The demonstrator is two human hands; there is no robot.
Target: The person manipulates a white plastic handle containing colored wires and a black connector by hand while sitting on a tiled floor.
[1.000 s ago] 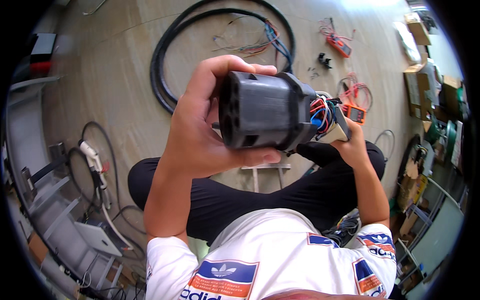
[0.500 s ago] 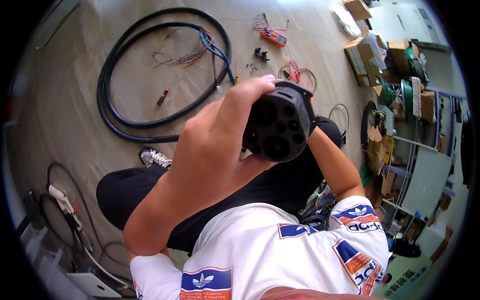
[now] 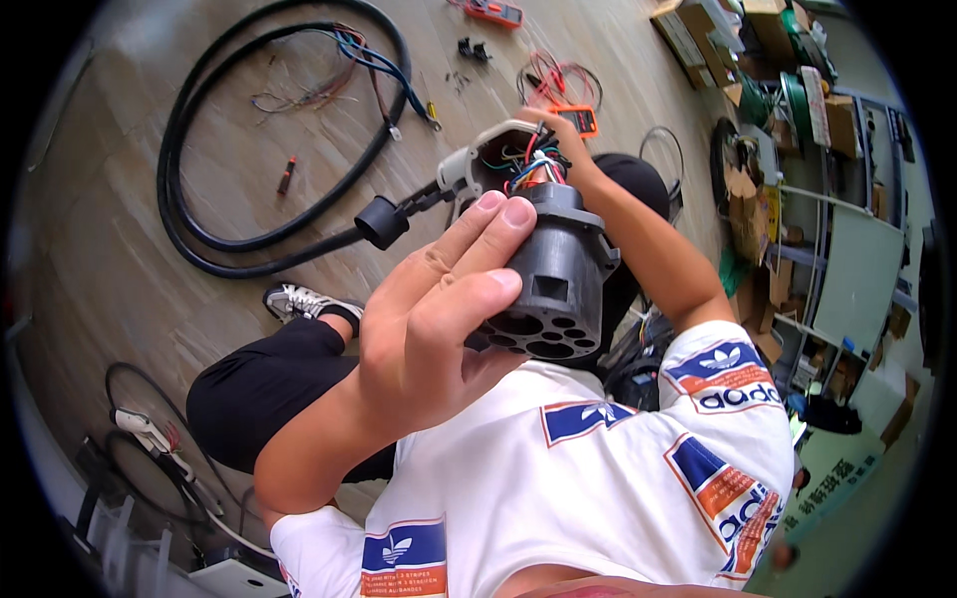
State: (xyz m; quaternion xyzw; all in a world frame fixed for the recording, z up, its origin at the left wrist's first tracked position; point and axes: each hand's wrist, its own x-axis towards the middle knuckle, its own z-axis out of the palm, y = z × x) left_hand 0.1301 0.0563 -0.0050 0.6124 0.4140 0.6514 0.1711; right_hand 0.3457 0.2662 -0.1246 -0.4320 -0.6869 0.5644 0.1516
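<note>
Black connector (image 3: 558,264): held up in front of the person, right of the left hand; its face of round sockets is turned to the near side, its wired end to the far side.
Left hand (image 3: 424,314): clamped on the black connector, fingers pressed along its left side.
Right hand (image 3: 560,140): against the far right edge of the pale housing (image 3: 461,171); the fingertips are mostly hidden, so I cannot tell whether they are closed on it.
Wires (image 3: 538,167): multicoloured, bundled between connector and housing.
Cable (image 3: 171,159): thick, black, coiled on the floor (image 3: 120,269) at far left, with loose thin wires at one end.
Collar (image 3: 380,221): black, on the cable, left of the housing; whether it joins the housing cannot be told.
Screwdriver (image 3: 287,176): red and black, lying inside the cable coil.
Meters: one red (image 3: 490,12) at the far edge; one orange (image 3: 575,121) just beyond the right hand.
Shelving (image 3: 825,204): right side, with cartons and green spools.
</note>
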